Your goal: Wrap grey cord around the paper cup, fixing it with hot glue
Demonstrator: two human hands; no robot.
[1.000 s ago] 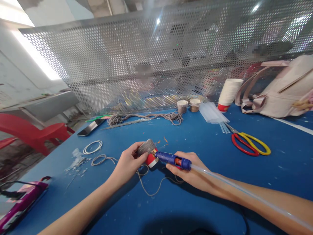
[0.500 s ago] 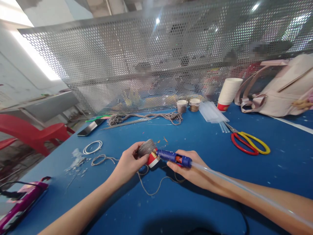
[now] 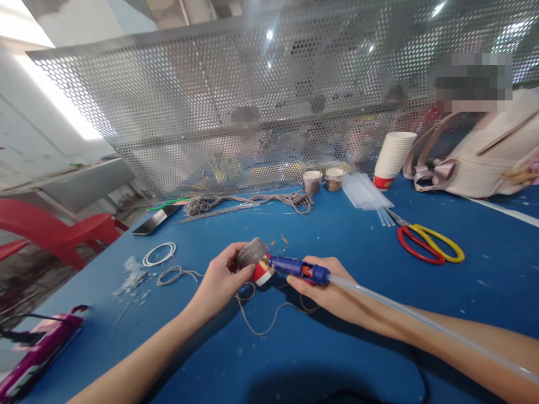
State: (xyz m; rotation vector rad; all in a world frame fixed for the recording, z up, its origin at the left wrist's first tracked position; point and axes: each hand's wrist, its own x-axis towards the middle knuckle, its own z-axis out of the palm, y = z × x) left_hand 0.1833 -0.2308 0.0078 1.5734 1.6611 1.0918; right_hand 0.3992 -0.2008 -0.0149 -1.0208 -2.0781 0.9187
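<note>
My left hand [image 3: 229,275] is closed around a paper cup [image 3: 264,273] lying tilted on its side. Grey cord [image 3: 251,252] is wound around part of the cup, while its red and white end stays bare. In my right hand [image 3: 324,283] is a blue glue gun [image 3: 295,267], its nozzle at the cup's bare side by the edge of the winding; whether it touches I cannot tell. A long clear glue stick [image 3: 379,300] sticks out of the gun's back, over my right forearm. Loose cord [image 3: 269,328] trails from the cup across the blue table.
Scissors [image 3: 429,244], clear glue sticks [image 3: 364,191], stacked paper cups [image 3: 393,160] and a bag [image 3: 484,151] stand right. Two wrapped cups [image 3: 313,182] and bundled cord [image 3: 248,200] lie behind. Leftward are a phone [image 3: 155,219], white coil [image 3: 159,254], scraps [image 3: 132,278] and purple power strip [image 3: 42,353].
The cup has turned slightly in my left hand, showing a little more of its printed side. My right hand and the glue gun have hardly moved.
</note>
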